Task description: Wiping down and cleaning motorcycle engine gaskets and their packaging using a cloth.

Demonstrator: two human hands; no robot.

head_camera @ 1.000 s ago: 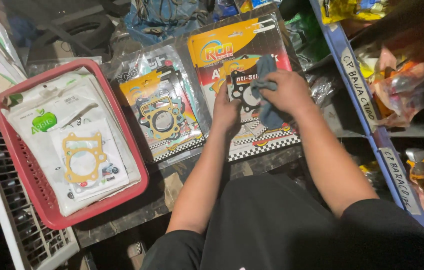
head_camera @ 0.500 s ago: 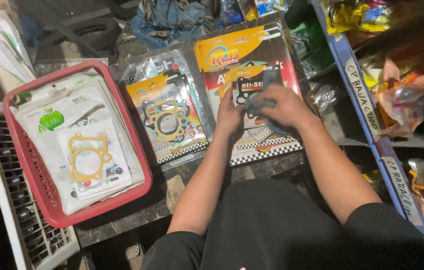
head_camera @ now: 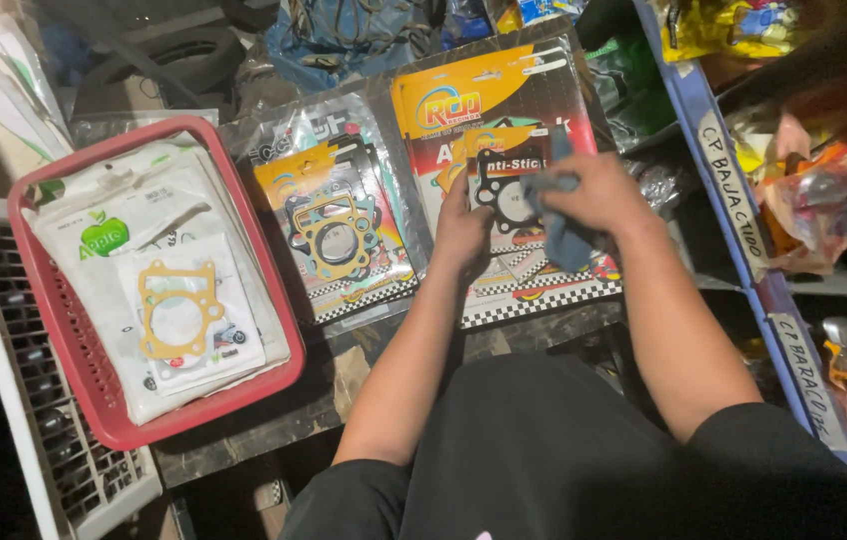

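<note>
Blue cloth [head_camera: 562,235] half hidden under right hand [head_camera: 599,192]; grip unclear.

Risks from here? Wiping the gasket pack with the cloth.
1. The left hand pins only the left edge of the small gasket pack; a hard wipe by the right hand with the blue cloth might slide or crease it.
2. The big pack underneath reaches the table edge, so pushing toward the body might tip the stack off.
</note>
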